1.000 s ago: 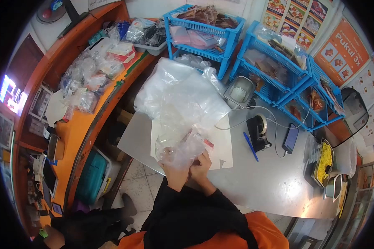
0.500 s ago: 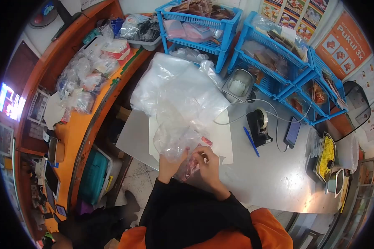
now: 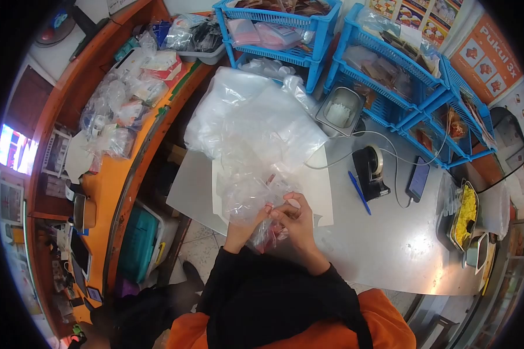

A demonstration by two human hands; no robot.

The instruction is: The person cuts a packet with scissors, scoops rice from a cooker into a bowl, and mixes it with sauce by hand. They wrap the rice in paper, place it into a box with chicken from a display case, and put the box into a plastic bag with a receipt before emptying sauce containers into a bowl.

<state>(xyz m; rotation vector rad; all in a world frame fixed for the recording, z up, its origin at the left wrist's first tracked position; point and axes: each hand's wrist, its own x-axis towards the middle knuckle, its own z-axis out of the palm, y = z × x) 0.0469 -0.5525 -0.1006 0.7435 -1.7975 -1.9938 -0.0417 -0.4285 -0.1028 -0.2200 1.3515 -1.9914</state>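
A clear plastic bag (image 3: 245,198) is bunched between my hands, above the front edge of the metal table. Something reddish (image 3: 269,235) shows through its lower part; I cannot make out what it is. My left hand (image 3: 245,231) pinches the gathered plastic, partly covered by its folds. On the right side of the bag, my right hand (image 3: 297,224) has thumb and fingers bent together on the same gathered part. Behind them a large heap of clear plastic bags (image 3: 256,110) lies over a white sheet (image 3: 317,198).
A tape dispenser (image 3: 371,174), a blue pen (image 3: 360,193) and a phone (image 3: 417,179) with a cable lie to the right. Behind stand blue racks (image 3: 384,87) and a metal container (image 3: 340,110). A tray of yellow food (image 3: 463,218) sits far right. Another person's dark clothing (image 3: 145,314) shows lower left.
My right hand has shifted slightly up and right, its fingers now closer to my left fingertips at the bag's neck. The whole view has moved a little.
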